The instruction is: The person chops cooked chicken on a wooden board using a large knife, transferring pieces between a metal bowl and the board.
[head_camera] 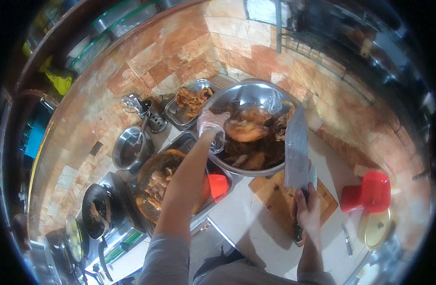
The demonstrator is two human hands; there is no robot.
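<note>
My left hand (212, 123), in a clear plastic glove, is at the left rim of a large steel bowl (255, 89); its fingertips are not clear enough to tell what they touch. Browned cooked meat (246, 130) in dark pieces fills much of the bowl. In my right hand (307, 205) is the dark handle of a broad-bladed knife (297, 153), blade pointing away from me beside the bowl's right rim. Beneath that hand lies a wooden cutting board (275, 203). Left of my left forearm, pieces of food rest on a round chopping block (146, 178).
A steel tray of browned food (184, 121), a utensil holder (157, 123) and a steel pot (130, 149) stand at the back left. A frying pan (97, 212) is at the left. Red plastic containers (375, 192) and a small knife (347, 240) lie right.
</note>
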